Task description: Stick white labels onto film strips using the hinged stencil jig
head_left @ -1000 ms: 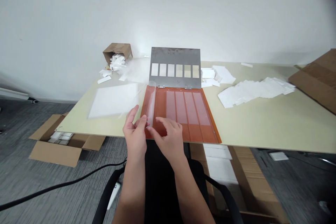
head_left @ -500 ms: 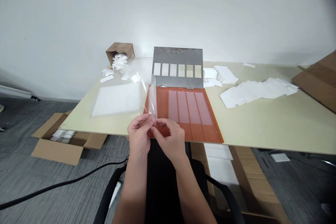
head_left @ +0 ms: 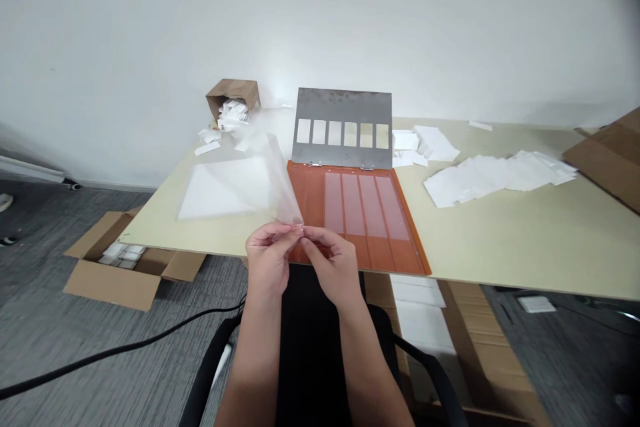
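Open cardboard box [head_left: 114, 287], grey carpet [head_left: 75, 340]

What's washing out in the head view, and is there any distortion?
Head view: glare brightens the wall beside the metal plate; the clear film pinched by the left hand and right hand looks faint against the pale table. Head view: the top right corner darkens, and the wide lens seems to bow the table's front edge.

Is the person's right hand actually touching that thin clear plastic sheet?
Touching. The head view shows the right hand pinching the lower corner of the thin clear plastic sheet between its fingertips, next to the left hand.
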`<state>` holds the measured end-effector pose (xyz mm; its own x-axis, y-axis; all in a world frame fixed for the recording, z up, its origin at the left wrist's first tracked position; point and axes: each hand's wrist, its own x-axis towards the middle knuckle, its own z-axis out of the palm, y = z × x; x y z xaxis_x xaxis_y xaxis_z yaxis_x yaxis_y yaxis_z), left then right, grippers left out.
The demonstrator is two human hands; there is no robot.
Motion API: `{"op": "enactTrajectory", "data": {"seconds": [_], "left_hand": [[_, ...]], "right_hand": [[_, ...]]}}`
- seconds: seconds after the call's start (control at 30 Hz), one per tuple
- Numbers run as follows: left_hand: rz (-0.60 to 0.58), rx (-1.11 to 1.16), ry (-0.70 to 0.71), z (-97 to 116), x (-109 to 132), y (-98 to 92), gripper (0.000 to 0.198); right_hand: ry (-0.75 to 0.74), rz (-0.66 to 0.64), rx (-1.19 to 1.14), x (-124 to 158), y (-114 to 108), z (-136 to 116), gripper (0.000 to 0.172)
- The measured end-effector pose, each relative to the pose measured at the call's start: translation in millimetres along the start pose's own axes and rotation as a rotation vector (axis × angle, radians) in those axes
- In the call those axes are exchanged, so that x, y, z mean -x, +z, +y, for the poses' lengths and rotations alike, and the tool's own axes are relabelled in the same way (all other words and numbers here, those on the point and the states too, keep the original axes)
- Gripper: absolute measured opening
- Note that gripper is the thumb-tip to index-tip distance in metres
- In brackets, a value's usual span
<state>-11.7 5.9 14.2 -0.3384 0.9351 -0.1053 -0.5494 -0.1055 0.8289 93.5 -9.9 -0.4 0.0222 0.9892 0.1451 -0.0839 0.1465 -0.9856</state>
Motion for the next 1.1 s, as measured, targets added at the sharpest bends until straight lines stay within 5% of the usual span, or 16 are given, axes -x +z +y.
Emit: {"op": "enactTrajectory", "data": {"seconds": [0.37,0.83,1.1], "left_hand": [[-0.024,0.04,-0.018,3.2,1.8,-1.0,0.032],[-0.075,-0.036,-0.025,5.7,2.1,-10.0,0.038],[-0.138,-0.102,0.188,1.2,4.8,-9.9,0.033]], "right_hand": [[-0.034,-0.038,-0.023,-1.5,-4.9,5.1,0.015],[0.125,-0.073,-0.243,-6.8,-5.0,2.6,0.009],[0.081,-0.056,-0.15,-10.4,-1.3,2.1,0.015]]}}
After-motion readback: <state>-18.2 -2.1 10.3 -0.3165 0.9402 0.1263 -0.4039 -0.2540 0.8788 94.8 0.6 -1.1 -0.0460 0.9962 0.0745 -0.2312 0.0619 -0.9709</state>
